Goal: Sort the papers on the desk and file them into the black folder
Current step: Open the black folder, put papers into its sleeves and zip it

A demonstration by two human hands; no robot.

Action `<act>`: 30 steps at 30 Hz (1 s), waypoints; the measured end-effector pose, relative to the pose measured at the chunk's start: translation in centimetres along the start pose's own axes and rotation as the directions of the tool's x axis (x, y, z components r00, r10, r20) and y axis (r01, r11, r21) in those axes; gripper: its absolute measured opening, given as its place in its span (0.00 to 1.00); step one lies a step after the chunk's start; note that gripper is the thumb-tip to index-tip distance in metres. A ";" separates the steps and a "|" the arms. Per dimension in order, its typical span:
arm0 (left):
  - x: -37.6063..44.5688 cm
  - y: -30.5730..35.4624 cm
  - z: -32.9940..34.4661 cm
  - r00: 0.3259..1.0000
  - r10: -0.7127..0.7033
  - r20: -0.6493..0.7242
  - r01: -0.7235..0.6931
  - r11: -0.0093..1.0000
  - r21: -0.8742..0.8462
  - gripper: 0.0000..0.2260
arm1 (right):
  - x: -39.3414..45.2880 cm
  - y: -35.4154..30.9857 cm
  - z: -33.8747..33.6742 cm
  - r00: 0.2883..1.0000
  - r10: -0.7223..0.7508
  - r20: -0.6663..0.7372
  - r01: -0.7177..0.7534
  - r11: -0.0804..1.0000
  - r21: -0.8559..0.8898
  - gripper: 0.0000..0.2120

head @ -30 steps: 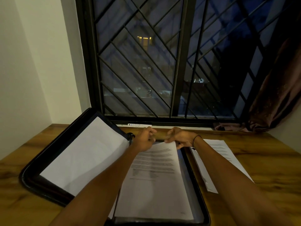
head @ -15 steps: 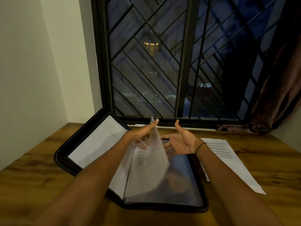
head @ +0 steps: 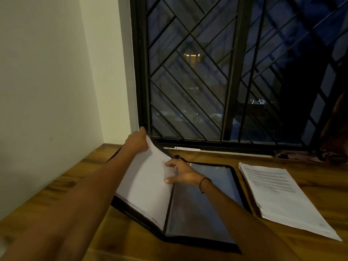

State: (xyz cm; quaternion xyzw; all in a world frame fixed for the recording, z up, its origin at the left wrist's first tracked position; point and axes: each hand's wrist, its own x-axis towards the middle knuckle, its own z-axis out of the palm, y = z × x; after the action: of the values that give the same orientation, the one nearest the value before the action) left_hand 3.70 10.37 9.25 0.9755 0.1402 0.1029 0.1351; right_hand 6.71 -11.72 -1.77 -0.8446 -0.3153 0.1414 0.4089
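One black folder [head: 205, 208] lying open on the wooden tabletop [head: 310, 181]. Left hand [head: 138, 141] gripping the filed sheets' [head: 146, 181] top corner, right hand [head: 181, 174] fingers spread, pressing them. One loose paper stack [head: 280, 198] just right.

black folder [head: 235, 178]: 1 | loose paper stack [head: 282, 196]: 1 | hands: 2 | desk [head: 310, 178]: 1 | window [head: 226, 72]: 1

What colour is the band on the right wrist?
Black, a thin wrist band, seen in the head view.
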 end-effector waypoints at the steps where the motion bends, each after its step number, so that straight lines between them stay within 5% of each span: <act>1: 0.0 0.2 0.4 0.999 0.015 -0.049 -0.010 0.996 0.088 0.33 | 0.5 0.1 0.5 1.000 0.005 -0.011 -0.005 0.999 -0.048 0.42; 4: -0.5 1.9 2.0 0.979 0.169 -0.116 -0.138 0.962 0.236 0.35 | 1.8 0.7 1.2 1.000 -0.007 -0.015 0.004 0.979 -0.206 0.39; 6: -0.7 3.4 3.7 0.948 0.318 -0.027 -0.306 0.929 0.207 0.26 | 2.1 1.2 1.0 0.999 -0.012 -0.042 0.002 0.972 -0.235 0.33; 11: -1.4 6.5 9.2 0.858 0.465 0.217 -0.434 0.884 -0.176 0.11 | 1.0 4.3 -2.8 0.979 -0.021 -0.201 -0.037 0.959 -0.279 0.02; 17: -1.0 11.0 14.1 0.805 0.515 0.294 -0.396 0.836 -0.379 0.22 | -4.5 6.5 -10.3 0.915 0.043 -0.401 -0.171 0.942 -0.289 0.06; 24: -1.7 19.9 18.4 0.827 0.480 0.293 -0.134 0.674 -0.726 0.03 | -10.9 10.8 -16.4 0.736 0.267 -0.623 -0.507 0.827 -0.245 0.04; 30: -4.1 26.3 20.5 0.820 0.378 0.430 0.111 0.632 -0.767 0.14 | -16.8 15.1 -18.0 0.490 0.569 -0.660 -0.835 0.523 -0.170 0.33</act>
State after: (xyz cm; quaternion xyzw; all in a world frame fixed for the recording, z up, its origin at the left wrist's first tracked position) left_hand 11.21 -20.03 -3.05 0.8185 -0.0387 -0.1249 0.5594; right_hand 9.15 -40.47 -2.63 -0.9714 0.1746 -0.0177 0.1600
